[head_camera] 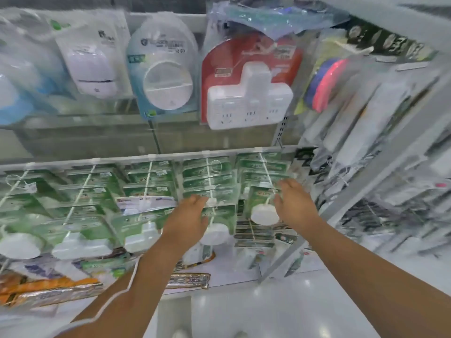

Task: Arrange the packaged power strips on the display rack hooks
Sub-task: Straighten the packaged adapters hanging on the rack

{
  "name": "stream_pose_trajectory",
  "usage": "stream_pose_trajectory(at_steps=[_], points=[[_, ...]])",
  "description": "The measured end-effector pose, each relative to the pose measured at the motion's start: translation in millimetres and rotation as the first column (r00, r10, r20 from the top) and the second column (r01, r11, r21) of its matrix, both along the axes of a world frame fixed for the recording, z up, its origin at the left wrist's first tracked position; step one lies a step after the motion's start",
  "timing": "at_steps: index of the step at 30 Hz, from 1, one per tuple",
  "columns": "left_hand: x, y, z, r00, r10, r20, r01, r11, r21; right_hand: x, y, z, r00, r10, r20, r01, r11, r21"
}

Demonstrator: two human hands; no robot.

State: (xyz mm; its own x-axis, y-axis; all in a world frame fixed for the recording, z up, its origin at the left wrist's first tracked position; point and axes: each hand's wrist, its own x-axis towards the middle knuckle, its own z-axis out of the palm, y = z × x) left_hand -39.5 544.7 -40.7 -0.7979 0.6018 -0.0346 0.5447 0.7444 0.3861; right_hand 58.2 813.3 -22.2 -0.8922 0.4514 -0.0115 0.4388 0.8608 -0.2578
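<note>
Rows of green-carded packaged power strips (151, 191) hang on white hooks (146, 181) along the lower rail of the display rack. My left hand (189, 215) rests against the front pack (219, 215) of one row, fingers curled at its left edge. My right hand (291, 203) touches the right edge of the front pack (262, 203) of the rightmost green row, which carries a round white plug. Motion blur hides whether either hand truly grips its pack.
Above hang a red-carded white socket adapter (249, 93) and white devices in clear packs (166, 76). At the right, a side rack (366, 142) holds long white packs. Below lie more packaged goods (48, 289) on a low shelf, and white floor (244, 311).
</note>
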Motion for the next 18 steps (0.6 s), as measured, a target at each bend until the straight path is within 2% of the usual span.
stream_pose_trajectory(at_steps=[8,12,15,18], points=[[-22,20,-17,0.996,0.058,0.060,-0.049,0.989,-0.142,-28,33,-21,0.997,-0.058,0.054,0.063,0.993,-0.100],[-27,17,-30,0.971,0.131,0.200,-0.118,0.990,-0.075,-36,39,-34,0.992,-0.091,0.089,0.097,0.993,-0.063],[-27,15,-30,0.962,0.143,0.233,-0.135,0.990,-0.048,-40,42,-38,0.989,-0.098,0.113,0.115,0.980,-0.164],[-25,14,-32,0.962,0.131,0.238,-0.128,0.991,-0.029,-37,45,-37,0.986,-0.076,0.145,0.101,0.980,-0.174]])
